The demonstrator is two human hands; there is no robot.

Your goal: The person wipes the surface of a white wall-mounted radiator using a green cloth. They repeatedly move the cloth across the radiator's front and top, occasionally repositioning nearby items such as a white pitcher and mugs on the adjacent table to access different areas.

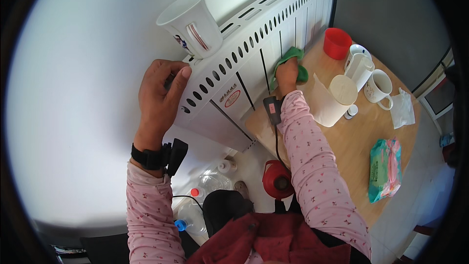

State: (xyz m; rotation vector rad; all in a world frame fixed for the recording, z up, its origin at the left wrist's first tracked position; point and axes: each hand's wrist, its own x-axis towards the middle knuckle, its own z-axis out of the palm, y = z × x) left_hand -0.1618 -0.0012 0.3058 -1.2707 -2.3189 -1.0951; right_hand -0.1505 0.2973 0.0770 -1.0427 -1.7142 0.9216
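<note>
My right hand [287, 73] grips a green cloth [293, 55] and presses it against the ribbed front of a white wall radiator [253, 77], just above the table. My left hand [163, 91] is raised at the radiator's near top corner, thumb and fingers curled with a gap between them and nothing held. A white mug [194, 25] with a striped handle stands on the radiator's top grille, just beyond my left fingertips. Each wrist wears a black strapped device.
A wooden table [340, 143] at right bears a red cup [337, 43], a paper roll [335, 99], a mug [378, 86], a small bottle [351, 111] and a wipes pack [385, 170]. Below are a red flask [277, 179] and plastic bottles [192, 218] on the floor.
</note>
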